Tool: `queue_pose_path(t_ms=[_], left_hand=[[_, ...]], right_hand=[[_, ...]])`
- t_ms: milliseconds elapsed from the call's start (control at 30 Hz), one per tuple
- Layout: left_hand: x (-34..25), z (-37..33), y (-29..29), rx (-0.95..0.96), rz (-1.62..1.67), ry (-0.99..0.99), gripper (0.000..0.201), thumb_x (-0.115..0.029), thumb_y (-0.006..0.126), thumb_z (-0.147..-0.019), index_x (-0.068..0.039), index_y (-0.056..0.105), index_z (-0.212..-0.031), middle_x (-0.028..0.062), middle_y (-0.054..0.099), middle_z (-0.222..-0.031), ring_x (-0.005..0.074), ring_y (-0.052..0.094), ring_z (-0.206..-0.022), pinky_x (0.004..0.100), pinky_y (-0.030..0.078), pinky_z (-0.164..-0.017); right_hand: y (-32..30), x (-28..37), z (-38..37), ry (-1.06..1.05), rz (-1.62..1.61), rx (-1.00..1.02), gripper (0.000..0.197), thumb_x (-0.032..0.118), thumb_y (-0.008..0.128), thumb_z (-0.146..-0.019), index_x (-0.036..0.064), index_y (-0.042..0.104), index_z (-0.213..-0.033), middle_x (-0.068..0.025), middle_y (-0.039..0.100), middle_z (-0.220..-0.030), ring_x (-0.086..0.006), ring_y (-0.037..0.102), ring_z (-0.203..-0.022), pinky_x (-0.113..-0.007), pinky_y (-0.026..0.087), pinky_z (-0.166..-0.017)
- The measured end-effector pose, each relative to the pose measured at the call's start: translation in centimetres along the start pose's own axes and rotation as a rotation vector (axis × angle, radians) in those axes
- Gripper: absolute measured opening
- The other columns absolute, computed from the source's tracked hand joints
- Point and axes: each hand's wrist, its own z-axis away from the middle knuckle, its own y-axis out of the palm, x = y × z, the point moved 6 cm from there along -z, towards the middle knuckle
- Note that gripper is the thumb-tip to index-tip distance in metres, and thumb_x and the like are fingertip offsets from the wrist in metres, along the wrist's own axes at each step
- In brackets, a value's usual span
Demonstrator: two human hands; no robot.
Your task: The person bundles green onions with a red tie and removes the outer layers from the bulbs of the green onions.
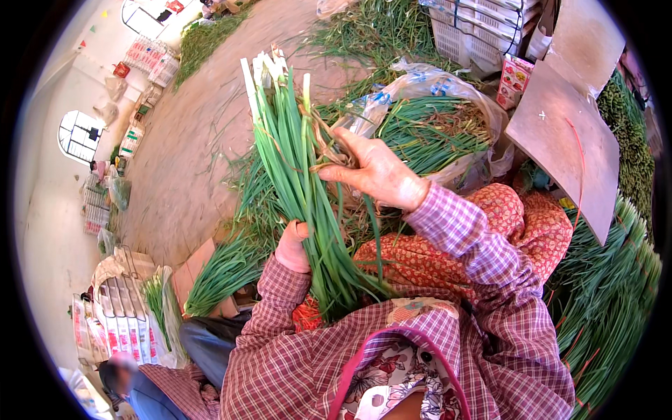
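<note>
A thick bunch of long green chives (297, 168) with white stem ends stands tilted before my chest, its white ends pointing away. Wrapped round its lower left side is my left hand (292, 246); only the thumb and part of the palm show, and the other fingers are behind the stalks. My right hand (378, 169) is at the bunch's right edge, thumb and fingers closed on dry, brownish leaves (327, 148) that hang along the stems.
A clear plastic bag (493, 115) holds more chives. Loose green leaves (378, 31) litter the floor. A flat board (563, 140) leans at the right, above a large chive pile (609, 301). Stacked white crates (465, 35) stand far right. Another person (150, 392) is at lower left.
</note>
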Motion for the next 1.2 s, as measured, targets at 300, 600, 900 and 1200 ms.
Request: queue_pose_path(t_ms=[300,600,900,1200], left_hand=[[-1.8,0.8,-1.7,-0.007,-0.065,-0.012,0.053,-0.026,0.081,-0.058,-0.006,0.055,-0.099,0.0015,0.052,-0.071,0.015,0.052,-0.06,0.0288,0.04,-0.055],[-1.8,2.1,-3.8,0.002,-0.032,-0.01,0.039,-0.02,0.078,-0.064,-0.005,0.057,-0.093,0.001,0.056,-0.074,0.0159,0.055,-0.059,0.0295,0.042,-0.055],[-1.9,2.6,-4.7,-0.12,-0.02,0.024,0.047,-0.017,0.081,-0.058,-0.007,0.055,-0.096,0.0034,0.056,-0.08,0.0176,0.055,-0.059,0.0299,0.044,-0.054],[-2.4,2.3,-1.9,-0.037,-0.023,0.031,0.032,-0.016,0.076,-0.066,-0.004,0.059,-0.09,0.0007,0.056,-0.074,0.0173,0.055,-0.057,0.0314,0.041,-0.054]], right_hand=[[-2.7,0.2,-0.6,0.423,-0.214,0.434,0.031,0.029,0.053,-0.092,0.0015,0.06,-0.105,0.0081,0.043,-0.067,-0.0019,0.036,-0.06,-0.019,0.03,-0.05],[-10.6,-1.3,-2.6,0.104,0.519,0.024,0.027,0.028,0.061,-0.082,0.0045,0.065,-0.093,-0.0118,0.065,-0.085,-0.0281,0.061,-0.081,-0.034,0.047,-0.071],[-7.8,0.5,-2.8,0.036,0.537,-0.074,0.021,0.021,0.056,-0.086,0.0039,0.063,-0.095,-0.0143,0.065,-0.083,-0.0263,0.063,-0.074,-0.034,0.049,-0.065],[-1.3,-5.0,-3.4,0.257,0.227,0.166,0.046,0.043,0.056,-0.084,0.001,0.062,-0.102,-0.0169,0.065,-0.096,-0.0278,0.062,-0.089,-0.036,0.048,-0.077]])
